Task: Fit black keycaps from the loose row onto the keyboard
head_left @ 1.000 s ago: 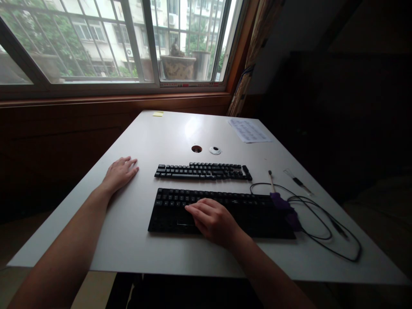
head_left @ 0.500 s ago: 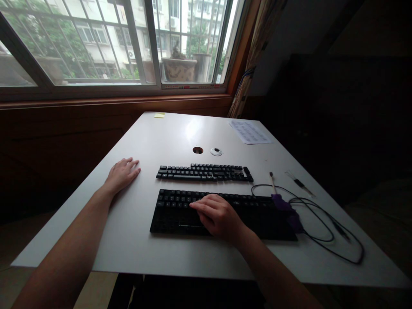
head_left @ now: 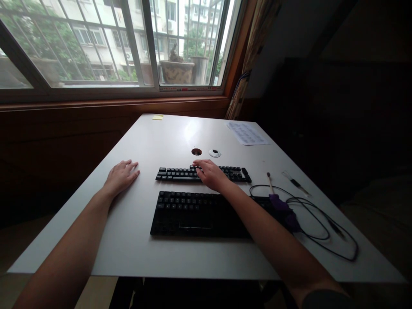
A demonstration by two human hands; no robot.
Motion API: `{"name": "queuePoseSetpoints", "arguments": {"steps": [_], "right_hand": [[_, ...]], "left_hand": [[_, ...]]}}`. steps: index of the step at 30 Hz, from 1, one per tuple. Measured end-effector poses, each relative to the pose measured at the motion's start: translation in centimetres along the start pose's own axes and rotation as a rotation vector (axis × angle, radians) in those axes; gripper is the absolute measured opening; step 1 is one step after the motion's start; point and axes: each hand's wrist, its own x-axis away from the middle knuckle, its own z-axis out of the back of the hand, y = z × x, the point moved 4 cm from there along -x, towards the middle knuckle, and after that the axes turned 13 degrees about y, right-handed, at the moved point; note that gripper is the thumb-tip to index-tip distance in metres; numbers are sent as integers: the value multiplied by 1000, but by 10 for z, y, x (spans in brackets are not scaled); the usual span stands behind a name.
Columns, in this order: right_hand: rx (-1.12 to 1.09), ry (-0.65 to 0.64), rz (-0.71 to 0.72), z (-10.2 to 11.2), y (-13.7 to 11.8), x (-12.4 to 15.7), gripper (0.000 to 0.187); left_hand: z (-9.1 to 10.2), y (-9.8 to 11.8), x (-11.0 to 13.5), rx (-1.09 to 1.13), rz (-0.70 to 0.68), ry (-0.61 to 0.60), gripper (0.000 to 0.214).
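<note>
On the left of the table, my left hand (head_left: 121,177) lies flat with its fingers spread, holding nothing. My right hand (head_left: 210,174) is over the rows of loose black keycaps (head_left: 175,174), fingertips and thumb apart at the upper row. Whether a fingertip touches a keycap cannot be made out. Nearer to me lies a black keyboard (head_left: 180,214), its upper left rows fitted with keycaps and its lower part bare. My right forearm crosses above the keyboard and hides part of its right side.
Right of the keyboard are a purple cloth (head_left: 280,204), a small brush (head_left: 269,182), a coiled black cable (head_left: 322,236) and a wire keycap puller (head_left: 295,183). Behind the keycaps are a table hole (head_left: 196,152) and its white cover (head_left: 214,153). Papers (head_left: 246,134) and yellow sticky notes (head_left: 157,117) lie farther back.
My right hand has moved away from the keyboard, forward to the loose keycaps. One more keycap shows in the keyboard's third row where the hand was. My left hand stays in place.
</note>
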Motion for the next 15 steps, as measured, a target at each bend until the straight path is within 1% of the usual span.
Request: {"name": "queuePoseSetpoints", "arguments": {"steps": [5, 10, 15], "right_hand": [[20, -49, -16, -15, 11, -4, 39], [52, -71, -37, -18, 17, -4, 40], [81, -78, -18, -21, 14, -9, 38]], "left_hand": [[-1, 0, 0, -7, -8, -5, 63], [-1, 0, 0, -12, 6, -3, 61], [0, 1, 1, -9, 9, -5, 61]]}}
